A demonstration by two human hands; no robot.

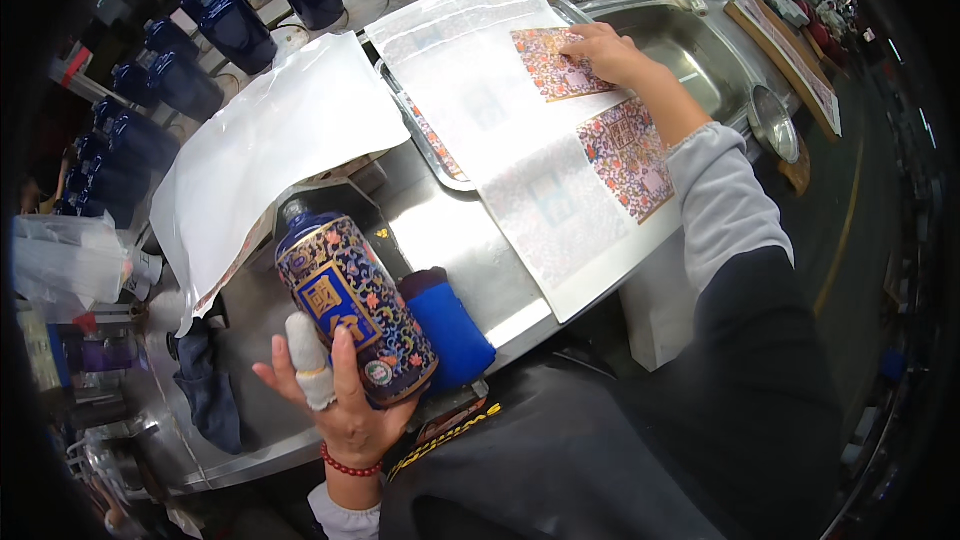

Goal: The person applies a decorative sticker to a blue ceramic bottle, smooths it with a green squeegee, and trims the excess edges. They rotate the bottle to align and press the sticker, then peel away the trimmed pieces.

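**Bottle cradled, decal being picked**

Head view: the left hand is gripping the patterned blue bottle tilted above the counter, label upward, while the right hand's fingers are pressing flat, uncurled, on a floral decal sheet (steadying it).

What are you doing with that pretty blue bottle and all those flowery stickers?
A person stands at a metal worktop. The left hand holds a dark blue bottle covered in a colourful flower pattern, tilted over the bench. The right hand rests its fingers on a patterned decal lying on a white backing sheet; another decal lies nearer. A blue sponge sits beside the bottle, and plain blue bottles stand in rows behind.
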